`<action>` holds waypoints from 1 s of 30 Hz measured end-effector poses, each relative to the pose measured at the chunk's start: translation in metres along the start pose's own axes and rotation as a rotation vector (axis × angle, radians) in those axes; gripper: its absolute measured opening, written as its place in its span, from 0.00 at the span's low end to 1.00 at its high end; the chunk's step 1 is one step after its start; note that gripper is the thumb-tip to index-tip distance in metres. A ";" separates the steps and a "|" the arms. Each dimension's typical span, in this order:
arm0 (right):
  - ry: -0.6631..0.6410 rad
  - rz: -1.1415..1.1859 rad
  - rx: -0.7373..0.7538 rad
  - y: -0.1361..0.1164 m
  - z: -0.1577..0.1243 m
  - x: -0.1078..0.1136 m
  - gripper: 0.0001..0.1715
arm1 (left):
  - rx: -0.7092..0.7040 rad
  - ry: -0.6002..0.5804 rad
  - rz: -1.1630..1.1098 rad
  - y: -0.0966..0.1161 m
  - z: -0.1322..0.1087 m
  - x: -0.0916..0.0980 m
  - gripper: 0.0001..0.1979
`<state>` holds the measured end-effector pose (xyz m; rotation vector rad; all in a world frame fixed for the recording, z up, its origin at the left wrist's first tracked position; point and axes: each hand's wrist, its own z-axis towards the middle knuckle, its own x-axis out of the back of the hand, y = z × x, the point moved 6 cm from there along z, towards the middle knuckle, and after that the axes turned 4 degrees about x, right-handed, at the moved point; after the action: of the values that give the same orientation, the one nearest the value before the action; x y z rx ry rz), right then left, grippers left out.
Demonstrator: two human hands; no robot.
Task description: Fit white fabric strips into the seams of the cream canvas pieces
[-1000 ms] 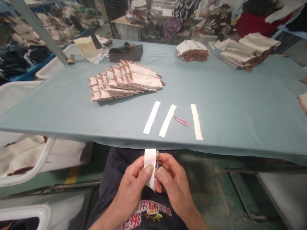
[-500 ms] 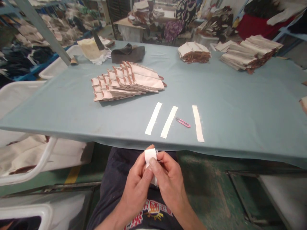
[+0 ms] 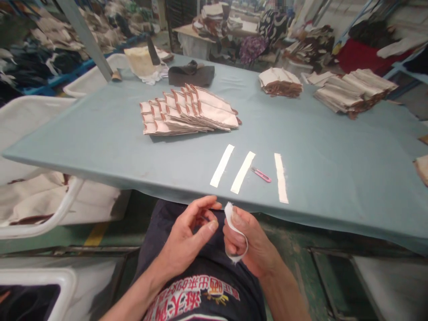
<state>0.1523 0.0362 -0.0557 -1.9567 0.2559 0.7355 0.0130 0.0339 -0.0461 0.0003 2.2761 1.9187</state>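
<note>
A white fabric strip [image 3: 241, 236] hangs in a curve from my right hand [image 3: 247, 234], pinched between thumb and fingers above my lap. Just left of it, my left hand [image 3: 194, 232] is held apart, fingers curved and spread from the thumb, with nothing in it. On the table in front of my hands lie two pale fabric strips, a left one [image 3: 222, 166] and a middle one [image 3: 243, 172]. A third strip [image 3: 281, 178] with a frayed edge lies to the right. Pink thread snips [image 3: 261, 174] rest between the middle and right strips.
Stacked cream fabric pieces with brown edges [image 3: 190, 109] lie on the blue-green table [image 3: 100, 133]. More stacks [image 3: 281, 82] stand at the back right, beside dark folded cloth [image 3: 191, 75] further left. White bins [image 3: 72, 209] stand at the left. A person [image 3: 272, 26] is in the background.
My hands have come apart. The left has let go of the white strip and opened, while the right keeps it and has moved right. The view has shifted slightly.
</note>
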 end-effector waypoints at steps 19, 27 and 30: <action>-0.254 0.411 -0.361 0.052 -0.004 -0.018 0.26 | 0.084 -0.231 -0.284 -0.020 0.003 -0.005 0.14; -0.192 0.492 -0.375 0.059 -0.005 -0.013 0.30 | 0.097 -0.181 -0.203 -0.020 -0.002 -0.013 0.15; -0.164 0.499 -0.390 0.063 -0.005 -0.009 0.33 | 0.083 -0.175 -0.162 -0.018 -0.001 -0.015 0.15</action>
<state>0.1177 -0.0004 -0.0953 -2.2043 0.5442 1.3461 0.0295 0.0279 -0.0614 -0.0054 2.1672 1.6745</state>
